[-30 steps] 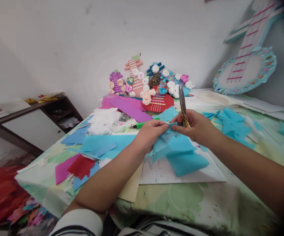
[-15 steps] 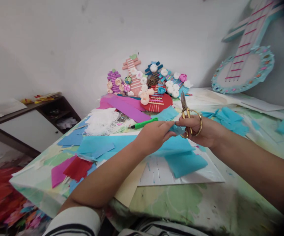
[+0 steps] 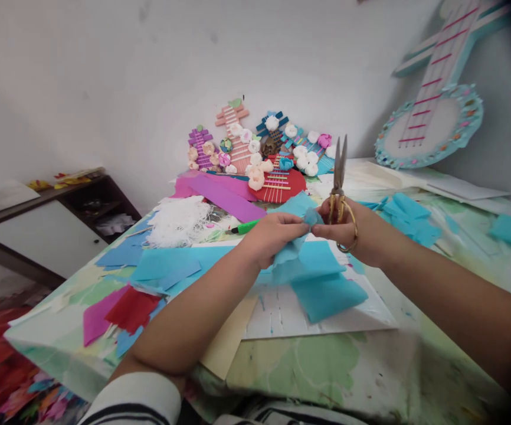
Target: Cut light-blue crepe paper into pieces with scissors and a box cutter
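Between my two hands is a crumpled piece of light blue crepe paper (image 3: 291, 252), its loose end hanging down. My left hand (image 3: 277, 236) pinches it from the left, fingers closed. Gold-handled scissors (image 3: 338, 192) hang on the fingers of my right hand (image 3: 362, 231), blades pointing up, while its thumb and fingertip also grip the paper's edge. Below lie more blue crepe sheets (image 3: 328, 295) on a white board (image 3: 277, 327). A green cutter (image 3: 245, 226) lies just beyond my left hand, partly hidden by it.
Shredded white paper (image 3: 180, 221) and purple strips (image 3: 229, 198) lie toward the back left. Small decorated guitars (image 3: 240, 147) lean on the wall; a large one (image 3: 436, 118) stands at the right. Blue scraps (image 3: 410, 218) lie right, red and magenta pieces (image 3: 134, 308) left.
The blue paper has come into fuller view, its end now dangling below my left hand. The scissors have turned more upright, and the view has shifted slightly.
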{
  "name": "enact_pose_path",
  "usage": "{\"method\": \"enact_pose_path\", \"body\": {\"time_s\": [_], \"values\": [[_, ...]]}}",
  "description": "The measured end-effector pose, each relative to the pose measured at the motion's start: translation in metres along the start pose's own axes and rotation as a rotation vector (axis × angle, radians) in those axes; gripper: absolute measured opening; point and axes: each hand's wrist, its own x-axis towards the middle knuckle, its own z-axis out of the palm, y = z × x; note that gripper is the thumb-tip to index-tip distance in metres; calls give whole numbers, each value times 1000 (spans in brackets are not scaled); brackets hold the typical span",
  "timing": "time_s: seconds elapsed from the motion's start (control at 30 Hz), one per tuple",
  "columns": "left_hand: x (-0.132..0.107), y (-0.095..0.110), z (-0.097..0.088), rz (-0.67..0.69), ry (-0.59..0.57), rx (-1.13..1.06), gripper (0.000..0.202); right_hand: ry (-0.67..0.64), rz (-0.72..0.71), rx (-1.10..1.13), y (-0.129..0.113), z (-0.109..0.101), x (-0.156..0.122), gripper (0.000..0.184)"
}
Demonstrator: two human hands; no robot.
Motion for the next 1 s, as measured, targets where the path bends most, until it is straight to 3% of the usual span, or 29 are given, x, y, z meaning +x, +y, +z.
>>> {"method": "enact_pose_path", "body": {"time_s": [0.1, 0.2, 0.43, 0.7, 0.8, 1.0], "values": [[0, -1, 3, -35, -22, 4, 16, -37, 39, -46, -5, 5, -4, 37], [-2, -3, 5, 3, 52, 68, 14, -12, 82, -11, -6, 8, -4, 31], [-7, -2, 8, 217, 148, 296, 10, 62, 182, 131, -7, 12, -3, 28], [-12, -9, 8, 487, 193, 531, 17, -17, 257, 394, -8, 13, -7, 23], [-13, -11, 5, 555, 172, 556, 24, -14, 251, 450, -8, 14, -9, 22], [-15, -10, 4, 595, 99, 472, 18, -13, 261, 480, -8, 17, -14, 21]]}}
